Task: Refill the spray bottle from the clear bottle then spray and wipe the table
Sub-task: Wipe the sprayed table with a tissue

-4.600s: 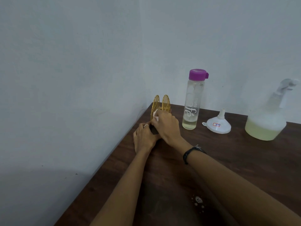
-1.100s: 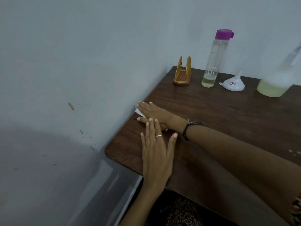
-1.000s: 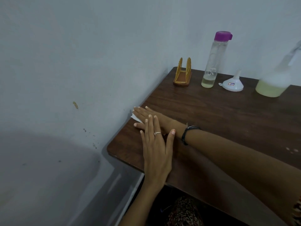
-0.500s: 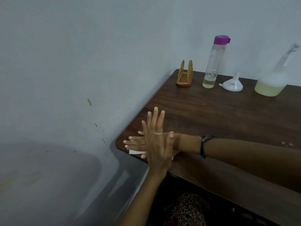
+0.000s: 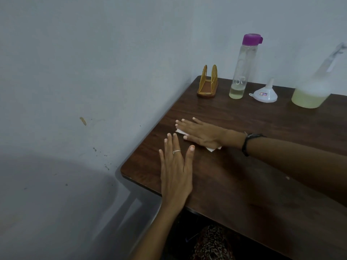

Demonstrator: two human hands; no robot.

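My right hand (image 5: pixel 201 133) lies flat with straight fingers on a white tissue (image 5: pixel 213 148), pressing it onto the dark wooden table (image 5: pixel 262 166) near the left edge. Only the tissue's corners show under the palm. My left hand (image 5: pixel 176 171) rests flat on the table just in front of it, fingers spread, holding nothing. At the back stand the clear bottle (image 5: pixel 241 72) with a purple cap and a little yellowish liquid, and the spray bottle (image 5: pixel 311 91), with pale yellow liquid in its base, at the right edge of the view.
A white funnel (image 5: pixel 265 93) sits upside down between the two bottles. A gold tissue holder (image 5: pixel 208 82) stands in the back left corner. Walls run along the table's left and back sides. The table's near left corner (image 5: pixel 124 172) is close to my left hand.
My right hand has slid the tissue back from the table's front left corner, away from me and to the right. My left hand has come down flat on the table.
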